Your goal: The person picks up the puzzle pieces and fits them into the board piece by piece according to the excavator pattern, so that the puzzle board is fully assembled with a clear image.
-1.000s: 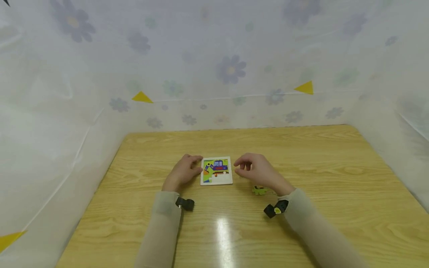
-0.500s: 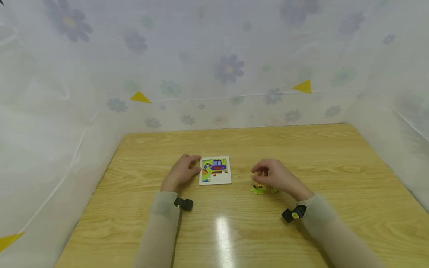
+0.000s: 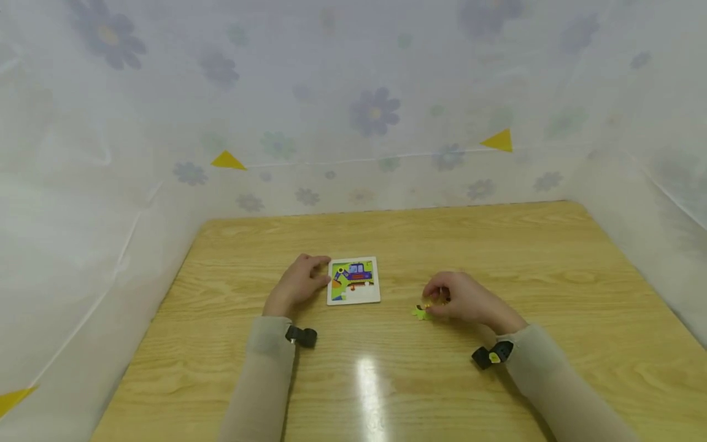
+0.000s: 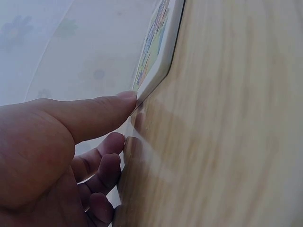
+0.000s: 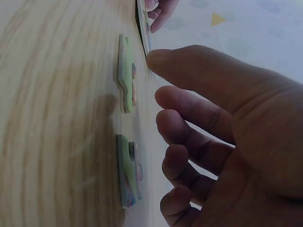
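Observation:
A square white-rimmed puzzle tray [image 3: 378,279] with a purple excavator picture lies flat on the table, its lower right part bare and white. My left hand [image 3: 298,285] rests beside it, thumb and forefinger touching its left edge; in the left wrist view the thumb tip [image 4: 127,96] meets the rim. My right hand [image 3: 466,301] is just above two loose puzzle pieces to the right of the tray. One green piece [image 3: 418,314] peeks out left of the thumb. In the right wrist view both the farther piece [image 5: 127,78] and the nearer piece [image 5: 128,175] lie apart from the loosely bent fingers.
The wooden table [image 3: 353,374] is bounded by a pale flower-print curtain [image 3: 309,116] at the back and sides. Yellow triangles [image 3: 499,141] mark the curtain. Dark wrist cameras [image 3: 302,336] sit on both wrists.
My right hand has moved right, away from the tray's right edge, and then lowered over the loose pieces. The left hand keeps its place at the tray.

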### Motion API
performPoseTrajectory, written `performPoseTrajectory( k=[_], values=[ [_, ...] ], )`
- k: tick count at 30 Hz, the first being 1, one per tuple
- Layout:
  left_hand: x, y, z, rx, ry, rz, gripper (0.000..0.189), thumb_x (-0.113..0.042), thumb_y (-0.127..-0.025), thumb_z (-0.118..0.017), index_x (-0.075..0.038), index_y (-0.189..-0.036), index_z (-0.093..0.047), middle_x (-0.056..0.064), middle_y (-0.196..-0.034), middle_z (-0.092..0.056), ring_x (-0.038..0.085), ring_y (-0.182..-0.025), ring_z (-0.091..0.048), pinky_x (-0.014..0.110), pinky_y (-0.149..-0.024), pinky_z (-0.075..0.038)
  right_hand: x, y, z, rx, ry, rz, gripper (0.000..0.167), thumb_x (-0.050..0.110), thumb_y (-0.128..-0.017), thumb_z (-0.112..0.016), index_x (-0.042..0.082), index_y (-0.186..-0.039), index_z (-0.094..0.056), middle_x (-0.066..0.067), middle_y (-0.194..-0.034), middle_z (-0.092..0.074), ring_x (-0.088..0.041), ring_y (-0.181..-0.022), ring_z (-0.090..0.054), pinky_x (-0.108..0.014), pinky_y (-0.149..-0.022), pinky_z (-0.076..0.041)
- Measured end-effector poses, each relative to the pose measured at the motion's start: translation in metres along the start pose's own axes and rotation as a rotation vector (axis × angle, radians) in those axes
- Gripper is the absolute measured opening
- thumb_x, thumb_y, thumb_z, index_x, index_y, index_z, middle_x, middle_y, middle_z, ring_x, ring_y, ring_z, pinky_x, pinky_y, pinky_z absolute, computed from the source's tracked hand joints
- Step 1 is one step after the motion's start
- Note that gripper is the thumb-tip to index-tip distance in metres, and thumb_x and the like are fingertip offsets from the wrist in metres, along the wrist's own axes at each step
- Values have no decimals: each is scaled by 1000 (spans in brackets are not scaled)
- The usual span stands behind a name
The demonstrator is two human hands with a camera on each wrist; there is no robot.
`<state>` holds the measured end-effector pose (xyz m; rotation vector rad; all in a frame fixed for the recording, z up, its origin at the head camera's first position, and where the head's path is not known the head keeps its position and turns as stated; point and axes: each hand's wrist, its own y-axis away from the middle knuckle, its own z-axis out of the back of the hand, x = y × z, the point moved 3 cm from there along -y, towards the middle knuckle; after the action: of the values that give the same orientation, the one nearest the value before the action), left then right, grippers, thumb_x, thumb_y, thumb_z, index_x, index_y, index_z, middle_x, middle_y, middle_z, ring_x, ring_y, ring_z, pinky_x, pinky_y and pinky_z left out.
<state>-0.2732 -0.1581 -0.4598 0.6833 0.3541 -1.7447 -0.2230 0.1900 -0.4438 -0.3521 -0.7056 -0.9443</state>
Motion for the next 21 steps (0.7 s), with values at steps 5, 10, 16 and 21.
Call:
performPoseTrajectory(
  k=[5, 10, 16, 21],
  values=[
    [0, 1, 0, 4, -4, 2, 49, -26, -98, -64, -15, -144, -52, 14, -125, -50, 27, -108, -51, 47, -97, -42, -1, 2, -1, 19, 5, -21, 24, 18, -83, -82, 14, -103, -70, 2, -95, -62, -17, -83, -55, -33, -71, -48],
    [1, 0, -1, 1, -9, 4, 49, -27, -98, -64, -16, -145, -52, 13, -125, -50, 27, -107, -51, 46, -97, -42, -1, 3, 1, 19, 3, -18, 24, 18, -81, -84, 15, -101, -70, 1, -93, -61, -18, -81, -55, -33, -70, -48],
    [0, 0, -1, 2, -1, -2, 48, -25, -98, -64, -15, -144, -52, 14, -125, -50, 28, -108, -51, 47, -98, -42, -2, 4, -2, 65, -10, -34, 26, 18, -81, -83, 15, -103, -69, 1, -96, -60, -19, -84, -55, -35, -72, -48],
    [-1, 0, 0, 0, -2, -18, 49, -24, -98, -64, -13, -144, -52, 15, -126, -50, 28, -109, -51, 49, -98, -42, -1, 3, -5, 78, -5, -46, 26, 17, -81, -83, 14, -104, -69, 1, -102, -62, -16, -92, -58, -39, -79, -50]
  ],
)
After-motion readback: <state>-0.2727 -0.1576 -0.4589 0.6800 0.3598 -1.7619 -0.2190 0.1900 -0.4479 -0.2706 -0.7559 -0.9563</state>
